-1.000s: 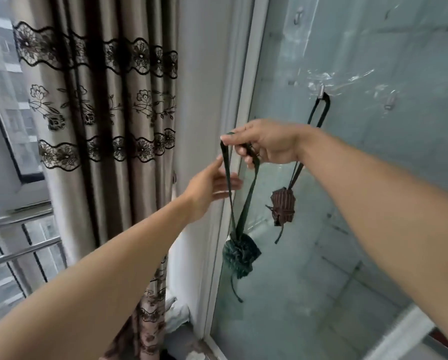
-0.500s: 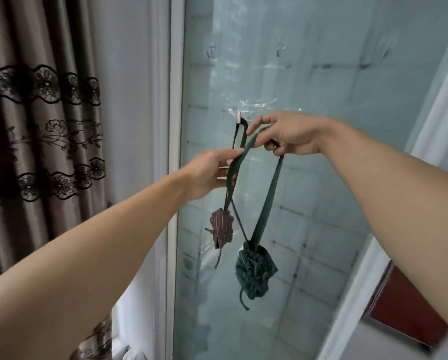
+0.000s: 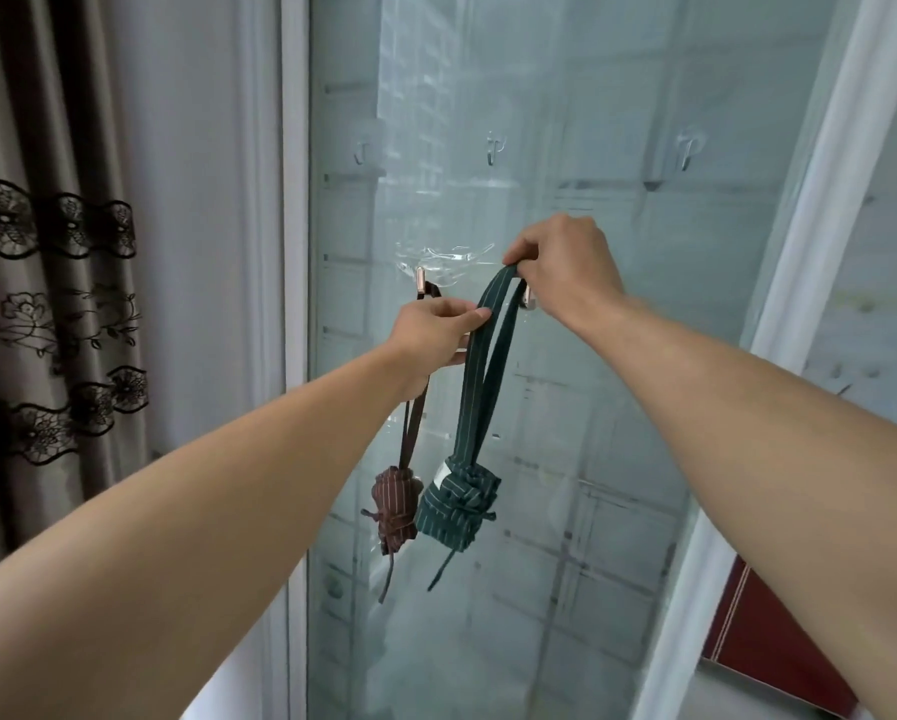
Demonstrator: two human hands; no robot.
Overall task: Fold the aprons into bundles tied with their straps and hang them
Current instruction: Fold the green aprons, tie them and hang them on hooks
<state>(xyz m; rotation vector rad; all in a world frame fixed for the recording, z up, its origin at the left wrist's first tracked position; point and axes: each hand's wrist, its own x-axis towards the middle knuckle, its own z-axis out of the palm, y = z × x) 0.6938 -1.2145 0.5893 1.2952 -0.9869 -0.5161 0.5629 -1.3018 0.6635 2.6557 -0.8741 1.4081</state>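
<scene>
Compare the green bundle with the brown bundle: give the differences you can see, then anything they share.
1. The brown bundle already hangs from a hook; the green bundle hangs from the strap loop held by the left hand and right hand.
2. The green bundle looks bigger and boxier; the brown bundle is narrower.
3. Green has a pale label; none shows on brown.

Shared: both are striped, strap-tied, with a loose tail hanging below.

A glass door panel (image 3: 617,459) in a white frame (image 3: 820,210) fills the view, daylight coming through it. At 9 o'clock hangs a grey curtain (image 3: 35,283) with black lace bands. At 12 o'clock, 3 clear hooks (image 3: 495,146) stick to the glass. At 4 o'clock sits a dark red panel (image 3: 768,631).
</scene>
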